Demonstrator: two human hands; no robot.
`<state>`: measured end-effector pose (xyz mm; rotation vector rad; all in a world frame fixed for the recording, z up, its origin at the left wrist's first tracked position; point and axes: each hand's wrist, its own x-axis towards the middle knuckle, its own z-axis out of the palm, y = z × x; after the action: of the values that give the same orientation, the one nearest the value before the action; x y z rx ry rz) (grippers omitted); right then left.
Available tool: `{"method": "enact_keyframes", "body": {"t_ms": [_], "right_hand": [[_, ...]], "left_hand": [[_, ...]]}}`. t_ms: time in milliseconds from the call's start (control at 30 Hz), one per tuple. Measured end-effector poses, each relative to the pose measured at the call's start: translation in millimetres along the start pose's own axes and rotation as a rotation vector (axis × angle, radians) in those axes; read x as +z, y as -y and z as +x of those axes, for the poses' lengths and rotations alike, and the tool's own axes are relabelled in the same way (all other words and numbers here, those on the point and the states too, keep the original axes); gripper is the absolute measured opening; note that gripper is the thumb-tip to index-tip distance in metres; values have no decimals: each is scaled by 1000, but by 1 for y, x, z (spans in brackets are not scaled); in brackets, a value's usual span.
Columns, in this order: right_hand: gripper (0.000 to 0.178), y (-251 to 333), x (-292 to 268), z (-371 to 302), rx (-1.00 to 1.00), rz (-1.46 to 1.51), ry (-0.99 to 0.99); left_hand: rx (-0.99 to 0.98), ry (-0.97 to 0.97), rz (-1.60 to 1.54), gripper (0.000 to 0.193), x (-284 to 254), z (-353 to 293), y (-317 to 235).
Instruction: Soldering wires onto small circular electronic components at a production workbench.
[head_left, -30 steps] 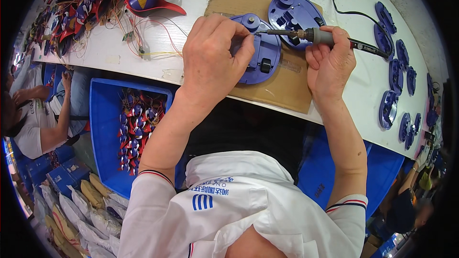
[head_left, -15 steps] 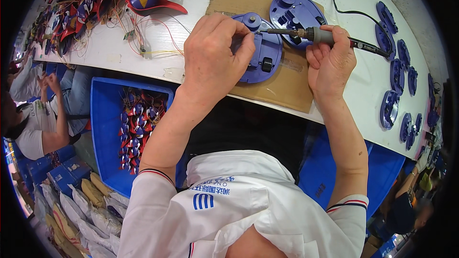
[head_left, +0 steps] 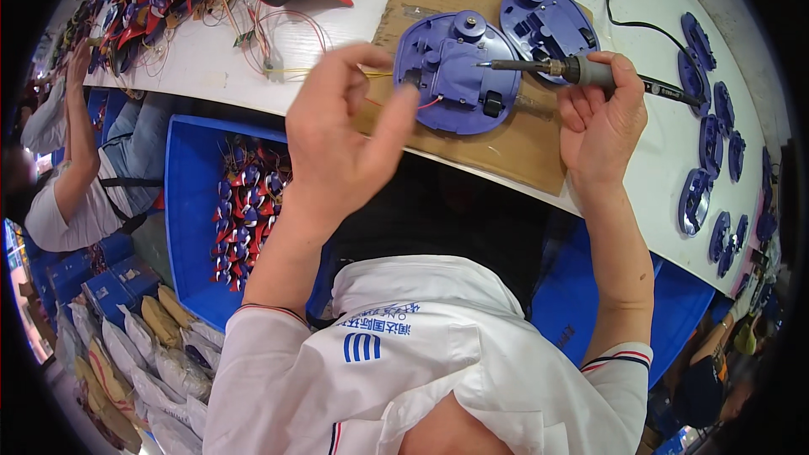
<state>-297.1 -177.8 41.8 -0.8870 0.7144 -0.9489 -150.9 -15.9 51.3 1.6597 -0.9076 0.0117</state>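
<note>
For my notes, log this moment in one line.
right hand: holds soldering iron; tip: over nearer purple shell; left hand: open, near shell; cardboard: underneath

I see my right hand (head_left: 602,126) gripping a soldering iron (head_left: 592,73), tip over a purple shell (head_left: 459,76) on cardboard (head_left: 531,156), my left hand (head_left: 345,131) blurred at its left edge, thumb and fingers parted, second shell (head_left: 552,21) just beyond, blue bin (head_left: 174,211) below the table (head_left: 206,84) at left

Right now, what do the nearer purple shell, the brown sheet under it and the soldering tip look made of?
Nearer purple shell: probably molded plastic, semi-gloss; soft highlights, smooth contours.
Brown sheet: likely cardboard, matte; papery tan face.
Soldering tip: likely metal; dark, slim taper, finish too small to tell.
</note>
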Motion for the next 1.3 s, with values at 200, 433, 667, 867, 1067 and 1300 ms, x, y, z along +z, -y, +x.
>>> {"method": "enact_keyframes", "body": {"t_ms": [200, 433, 667, 867, 1067, 1300], "right_hand": [[23, -1, 10, -13, 65, -61, 60], [21, -5, 13, -17, 82, -48, 77], [19, -8, 15, -17, 100, -94, 58], [18, -8, 14, -17, 107, -76, 65], [19, -9, 16, -18, 102, -87, 68], [19, -10, 14, -17, 125, -69, 54]], "left_hand": [[155, 220, 225, 12, -6, -19, 16], [155, 200, 213, 11, -3, -20, 14], [155, 192, 215, 10, -1, -21, 13], [139, 186, 198, 10, 0, -21, 14], [122, 179, 176, 10, 1, -23, 15], [108, 198, 211, 10, -2, -23, 13]]}}
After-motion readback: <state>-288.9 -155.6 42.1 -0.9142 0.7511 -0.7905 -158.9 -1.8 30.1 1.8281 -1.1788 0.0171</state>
